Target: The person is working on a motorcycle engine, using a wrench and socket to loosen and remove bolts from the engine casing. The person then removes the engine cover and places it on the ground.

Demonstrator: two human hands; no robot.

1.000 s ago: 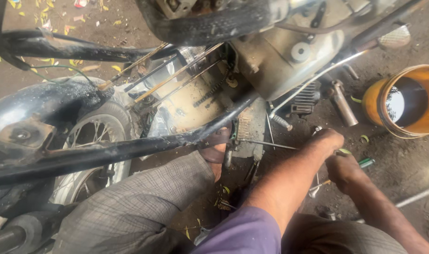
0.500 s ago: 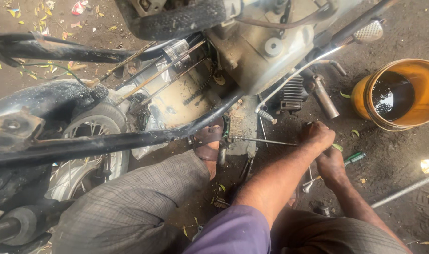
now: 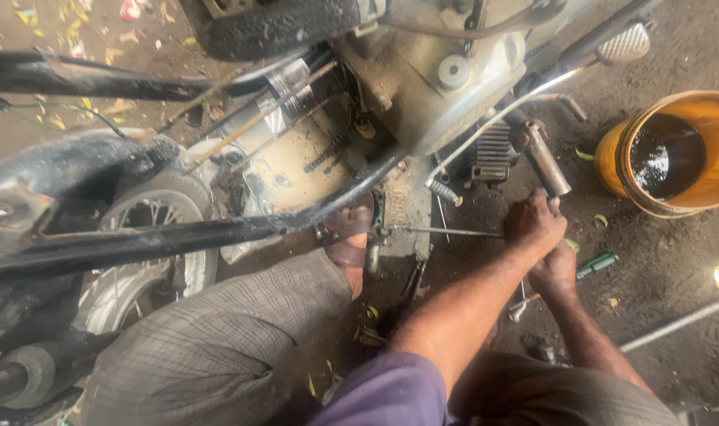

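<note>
Grip of left hand (image 3: 535, 223) closed tight round the handle end of a thin metal rod tool (image 3: 442, 231), right hand (image 3: 556, 270) wrapped just below, seemingly clenched on the same handle. Reached leftward to the motorcycle engine (image 3: 430, 87) underside, beside a sandalled foot (image 3: 350, 237). Looked stiff, light, oily; best held at the handle. Lay well right: orange bucket (image 3: 718, 185).

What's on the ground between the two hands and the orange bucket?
In the head view, between the clasped hands and the orange bucket lies dark dirt ground with a few small leaf bits; a green-handled screwdriver lies just below that stretch.
</note>
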